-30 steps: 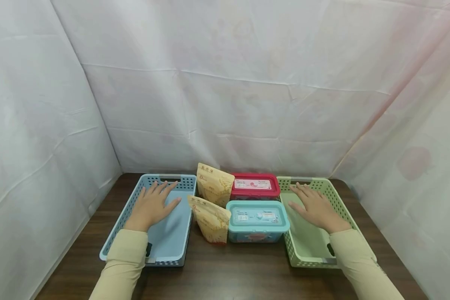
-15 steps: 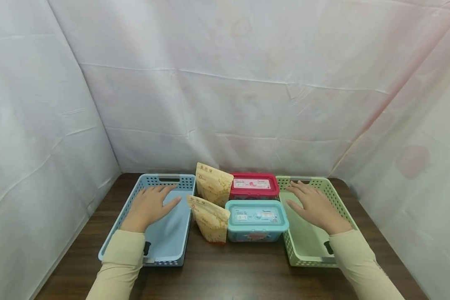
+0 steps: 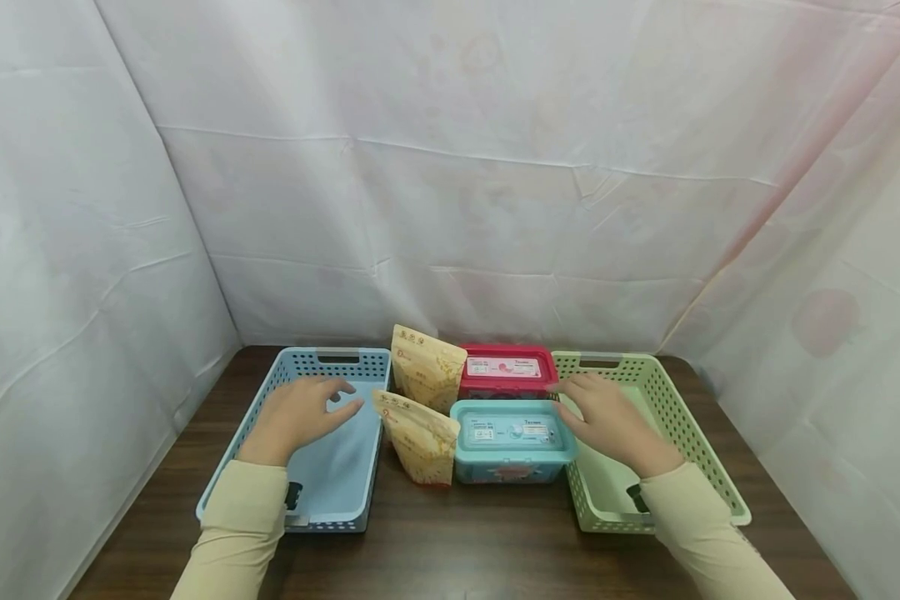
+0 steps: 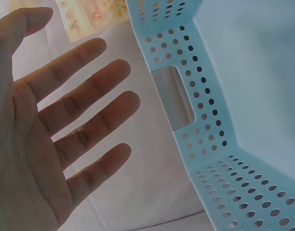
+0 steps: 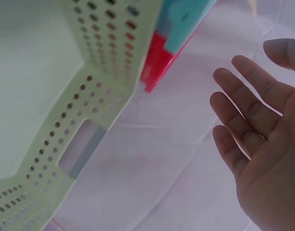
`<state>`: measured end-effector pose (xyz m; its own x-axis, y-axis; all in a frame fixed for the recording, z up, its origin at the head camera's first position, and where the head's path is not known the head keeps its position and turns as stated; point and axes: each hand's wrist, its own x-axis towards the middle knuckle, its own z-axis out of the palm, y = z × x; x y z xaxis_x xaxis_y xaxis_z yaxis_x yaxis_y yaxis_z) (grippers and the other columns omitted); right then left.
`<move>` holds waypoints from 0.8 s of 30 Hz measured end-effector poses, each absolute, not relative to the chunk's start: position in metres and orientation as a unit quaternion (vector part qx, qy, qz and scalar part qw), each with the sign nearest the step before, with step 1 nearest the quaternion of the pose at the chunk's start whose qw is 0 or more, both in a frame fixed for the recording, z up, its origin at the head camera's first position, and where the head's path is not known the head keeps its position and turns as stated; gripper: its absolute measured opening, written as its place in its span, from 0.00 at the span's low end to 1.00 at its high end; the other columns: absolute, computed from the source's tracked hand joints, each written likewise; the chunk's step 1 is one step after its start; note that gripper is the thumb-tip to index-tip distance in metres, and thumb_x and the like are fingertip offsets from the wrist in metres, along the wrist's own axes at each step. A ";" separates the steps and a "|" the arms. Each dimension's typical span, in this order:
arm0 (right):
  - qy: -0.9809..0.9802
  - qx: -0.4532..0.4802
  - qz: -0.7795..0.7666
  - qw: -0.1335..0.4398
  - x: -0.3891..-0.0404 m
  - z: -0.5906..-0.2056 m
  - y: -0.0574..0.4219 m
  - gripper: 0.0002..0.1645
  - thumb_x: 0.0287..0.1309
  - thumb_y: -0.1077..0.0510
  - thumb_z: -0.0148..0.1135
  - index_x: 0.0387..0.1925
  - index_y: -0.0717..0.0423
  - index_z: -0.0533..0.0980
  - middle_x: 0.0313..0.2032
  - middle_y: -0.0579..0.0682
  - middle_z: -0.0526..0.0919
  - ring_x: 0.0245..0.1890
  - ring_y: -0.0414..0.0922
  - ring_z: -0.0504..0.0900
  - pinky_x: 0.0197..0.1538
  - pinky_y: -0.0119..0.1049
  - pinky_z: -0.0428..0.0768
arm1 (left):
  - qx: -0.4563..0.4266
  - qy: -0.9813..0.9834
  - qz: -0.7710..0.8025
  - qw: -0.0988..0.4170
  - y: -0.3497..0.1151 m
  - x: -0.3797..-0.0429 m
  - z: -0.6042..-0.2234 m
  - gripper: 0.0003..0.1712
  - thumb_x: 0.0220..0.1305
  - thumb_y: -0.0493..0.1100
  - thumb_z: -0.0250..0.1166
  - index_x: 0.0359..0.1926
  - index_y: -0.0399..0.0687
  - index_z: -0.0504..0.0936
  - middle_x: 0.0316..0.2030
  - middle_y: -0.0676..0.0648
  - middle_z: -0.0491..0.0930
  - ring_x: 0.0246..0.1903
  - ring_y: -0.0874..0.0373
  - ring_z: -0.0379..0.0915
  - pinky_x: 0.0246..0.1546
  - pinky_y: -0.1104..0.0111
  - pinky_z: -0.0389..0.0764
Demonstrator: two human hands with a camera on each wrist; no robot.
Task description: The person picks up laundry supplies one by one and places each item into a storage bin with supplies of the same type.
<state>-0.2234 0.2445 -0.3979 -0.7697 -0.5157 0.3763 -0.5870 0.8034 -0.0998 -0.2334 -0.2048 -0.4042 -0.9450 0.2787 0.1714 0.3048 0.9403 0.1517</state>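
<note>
Head view: two beige stand-up pouches [image 3: 418, 439], a red lidded box [image 3: 506, 372] and a teal lidded box [image 3: 513, 442] sit between blue basket [image 3: 337, 475] and green basket [image 3: 607, 487], I'd guess for easy reach; left hand [image 3: 291, 417] above blue, right hand [image 3: 613, 427] beside the boxes, contact unclear. Left wrist: that hand wide, holding nothing. Right wrist: relaxed, narrower, nothing held
</note>
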 end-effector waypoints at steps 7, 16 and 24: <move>-0.928 0.309 0.131 0.162 -0.217 -0.397 0.226 0.15 0.65 0.54 0.67 0.50 0.56 0.83 0.47 0.51 0.84 0.52 0.52 0.79 0.56 0.54 0.77 | -0.145 -0.983 -0.097 0.064 -0.203 -0.232 -0.402 0.25 0.67 0.66 0.60 0.52 0.56 0.87 0.40 0.49 0.87 0.40 0.50 0.82 0.34 0.52 0.81; -0.911 0.345 0.156 0.164 -0.211 -0.403 0.199 0.12 0.63 0.56 0.68 0.45 0.57 0.84 0.44 0.49 0.85 0.47 0.47 0.80 0.51 0.47 0.81 | -0.167 -0.969 -0.177 0.037 -0.200 -0.232 -0.405 0.23 0.66 0.63 0.63 0.52 0.56 0.86 0.41 0.50 0.86 0.41 0.52 0.82 0.37 0.54 0.82; -0.902 0.371 0.158 0.156 -0.205 -0.403 0.177 0.13 0.65 0.54 0.66 0.46 0.56 0.84 0.43 0.47 0.84 0.44 0.44 0.79 0.46 0.43 0.81 | -0.186 -0.957 -0.220 0.021 -0.194 -0.232 -0.403 0.20 0.66 0.57 0.66 0.51 0.51 0.86 0.42 0.47 0.86 0.44 0.49 0.82 0.40 0.53 0.83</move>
